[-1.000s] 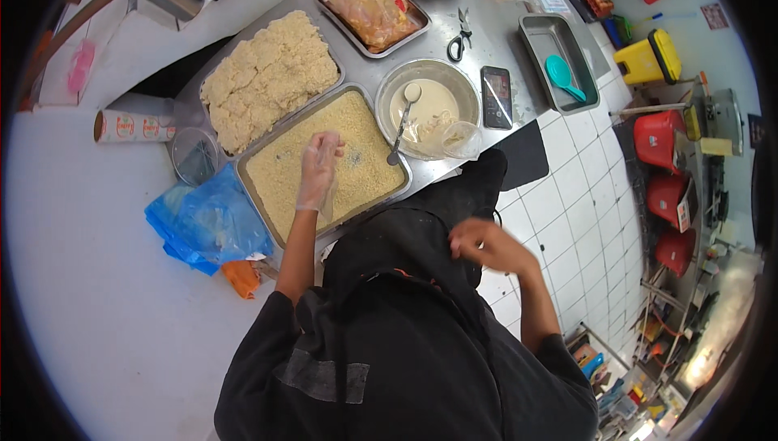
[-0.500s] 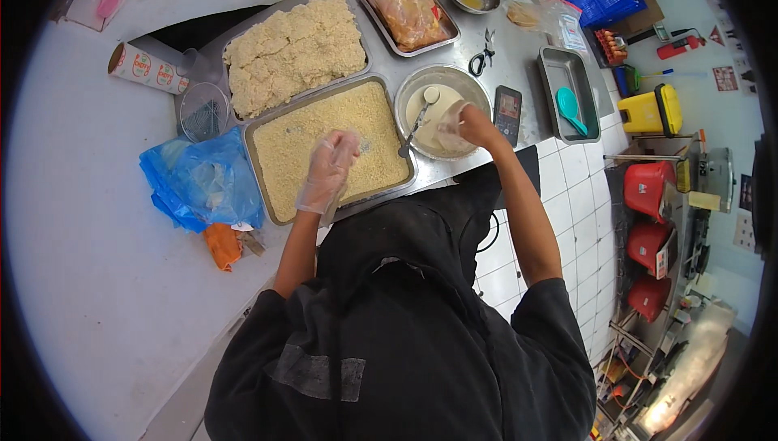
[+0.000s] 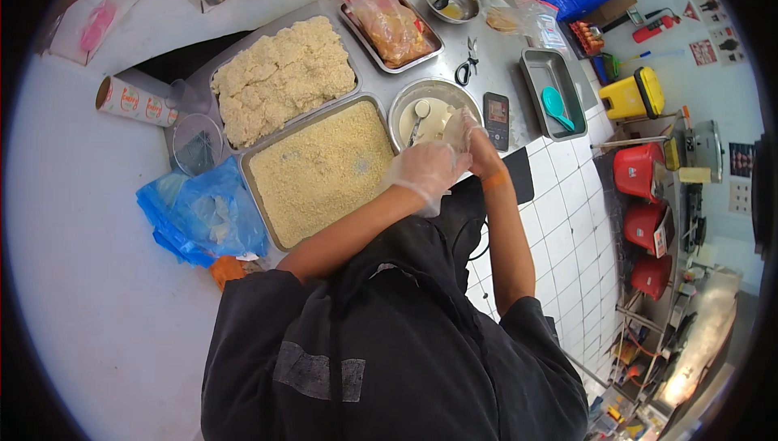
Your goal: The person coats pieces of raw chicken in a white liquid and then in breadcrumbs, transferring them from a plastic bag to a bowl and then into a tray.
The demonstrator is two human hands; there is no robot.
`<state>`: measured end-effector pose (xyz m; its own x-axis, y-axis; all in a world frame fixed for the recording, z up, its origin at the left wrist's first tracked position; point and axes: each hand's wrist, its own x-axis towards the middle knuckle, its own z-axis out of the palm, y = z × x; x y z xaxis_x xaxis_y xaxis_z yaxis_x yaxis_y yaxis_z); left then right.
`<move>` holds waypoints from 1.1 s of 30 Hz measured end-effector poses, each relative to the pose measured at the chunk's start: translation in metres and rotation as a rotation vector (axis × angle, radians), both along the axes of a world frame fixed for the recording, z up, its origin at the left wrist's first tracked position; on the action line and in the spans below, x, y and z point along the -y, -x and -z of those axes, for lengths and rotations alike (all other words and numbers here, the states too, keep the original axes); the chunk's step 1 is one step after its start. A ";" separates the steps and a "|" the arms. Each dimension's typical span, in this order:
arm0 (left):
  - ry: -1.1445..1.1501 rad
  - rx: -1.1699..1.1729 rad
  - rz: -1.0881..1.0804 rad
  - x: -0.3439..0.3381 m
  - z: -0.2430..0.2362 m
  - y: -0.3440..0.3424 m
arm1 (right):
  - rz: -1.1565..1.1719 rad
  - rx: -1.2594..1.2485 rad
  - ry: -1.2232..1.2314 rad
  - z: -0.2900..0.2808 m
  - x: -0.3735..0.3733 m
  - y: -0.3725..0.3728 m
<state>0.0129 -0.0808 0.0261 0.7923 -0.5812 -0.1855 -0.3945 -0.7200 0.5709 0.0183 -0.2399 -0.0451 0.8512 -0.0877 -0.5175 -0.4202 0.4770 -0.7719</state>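
My left hand (image 3: pixel 429 167), in a clear plastic glove, is at the near rim of a metal bowl (image 3: pixel 395 109), its curled fingertips against my right hand. What they pinch, if anything, is hidden. My right hand (image 3: pixel 472 140), also in clear plastic, hangs over the bowl's right side, fingers pointing down; its fingers are hard to make out. An orange band (image 3: pixel 495 178) shows at that wrist. Pale batter (image 3: pixel 438 118) fills the bowl, with a metal ladle (image 3: pixel 419 120) resting in it. Left of the bowl lies a tray of yellowish crumbs (image 3: pixel 312 170).
Behind the crumbs stands a tray of breaded pieces (image 3: pixel 284 72), and beyond the bowl a tray with bagged meat (image 3: pixel 393 32). Scissors (image 3: pixel 467 62), a phone (image 3: pixel 496 119) and a tray with a green scoop (image 3: pixel 555 105) lie rightward. A blue plastic bag (image 3: pixel 203 214) sits at left.
My left hand has moved right, from above the crumb tray to my right hand at the bowl. My right hand stays over the bowl. The whole view has shifted slightly.
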 end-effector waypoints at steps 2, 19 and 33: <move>0.073 0.066 0.027 0.009 0.026 -0.011 | 0.022 -0.028 -0.058 0.001 -0.012 -0.001; 0.453 -0.074 0.130 -0.007 0.037 0.001 | 0.125 -0.211 0.203 0.089 0.020 -0.012; 0.535 -0.180 0.185 -0.033 0.059 0.028 | -0.362 -0.046 1.528 0.081 0.014 -0.006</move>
<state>-0.0150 -0.0479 -0.0326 0.6523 -0.7564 0.0496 -0.3494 -0.2420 0.9052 0.0247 -0.2541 -0.1258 0.9290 -0.3346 -0.1584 -0.3702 -0.8408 -0.3951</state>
